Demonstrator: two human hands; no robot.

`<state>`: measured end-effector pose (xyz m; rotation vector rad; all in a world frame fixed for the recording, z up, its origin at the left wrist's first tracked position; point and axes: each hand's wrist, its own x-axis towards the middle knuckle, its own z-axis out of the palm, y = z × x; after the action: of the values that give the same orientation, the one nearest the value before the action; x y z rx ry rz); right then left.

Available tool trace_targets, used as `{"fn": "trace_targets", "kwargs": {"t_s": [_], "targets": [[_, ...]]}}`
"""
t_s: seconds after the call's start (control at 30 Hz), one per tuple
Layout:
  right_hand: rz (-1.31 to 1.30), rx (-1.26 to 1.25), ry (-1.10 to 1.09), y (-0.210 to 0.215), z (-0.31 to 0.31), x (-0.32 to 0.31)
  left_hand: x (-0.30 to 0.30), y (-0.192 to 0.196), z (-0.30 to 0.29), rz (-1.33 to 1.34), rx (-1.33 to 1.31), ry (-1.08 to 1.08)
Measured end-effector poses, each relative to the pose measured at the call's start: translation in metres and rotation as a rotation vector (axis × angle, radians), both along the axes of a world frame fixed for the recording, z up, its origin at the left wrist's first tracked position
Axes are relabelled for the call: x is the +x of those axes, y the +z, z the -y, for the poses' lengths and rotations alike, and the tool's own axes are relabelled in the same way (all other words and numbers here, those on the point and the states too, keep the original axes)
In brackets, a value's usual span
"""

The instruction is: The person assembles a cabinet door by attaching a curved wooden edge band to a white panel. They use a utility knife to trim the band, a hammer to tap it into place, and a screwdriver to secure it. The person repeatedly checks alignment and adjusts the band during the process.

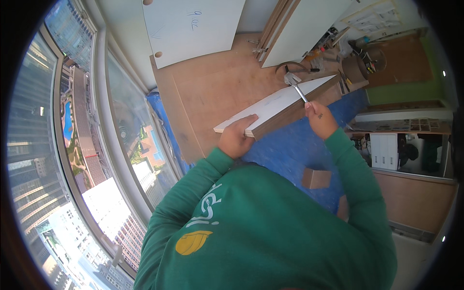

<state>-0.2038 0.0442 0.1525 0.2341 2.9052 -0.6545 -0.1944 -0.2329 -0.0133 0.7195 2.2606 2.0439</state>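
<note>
A long narrow board (275,107) with a white face and a brown wood edge lies aslant across the near side of the plywood worktop (208,92). My left hand (237,136) grips its near left end, with the thumb on the white face and the other fingers partly hidden at the end. In my right hand (320,118) is a hammer (300,93), held by the lower part of its metallic handle. The hammer's head is over or against the far part of the board; whether it touches cannot be told.
A white panel (193,34) leans at the back, with a white door-like panel (309,34) to its right. Behind the hammer lies a dark curved tool (290,66). Blue sheeting (290,154) covers the floor, bearing a brown box-like block (316,178). Windows (140,125) line the left.
</note>
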Motion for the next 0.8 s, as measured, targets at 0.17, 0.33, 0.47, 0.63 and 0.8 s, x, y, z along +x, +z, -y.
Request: {"fn": "trace_targets", "kwargs": {"t_s": [0.17,0.33,0.47,0.63,0.8], "targets": [[0.088,-0.165,0.176,0.008,0.074,0.039,-0.005,-0.007,0.000,0.005,-0.007,0.014],[-0.016,-0.171,0.119,-0.005,0.059,0.036,-0.006,-0.007,0.001,0.018,0.039,0.036],[-0.061,-0.001,-0.108,-0.017,-0.032,0.002,-0.008,-0.004,-0.001,-0.051,0.006,0.073],[-0.029,0.011,-0.136,-0.016,-0.071,-0.020,-0.012,-0.007,0.002,0.017,-0.009,0.024],[0.023,-0.016,-0.173,-0.003,-0.050,-0.020,-0.006,0.071,0.014,-0.121,-0.024,0.154]]}}
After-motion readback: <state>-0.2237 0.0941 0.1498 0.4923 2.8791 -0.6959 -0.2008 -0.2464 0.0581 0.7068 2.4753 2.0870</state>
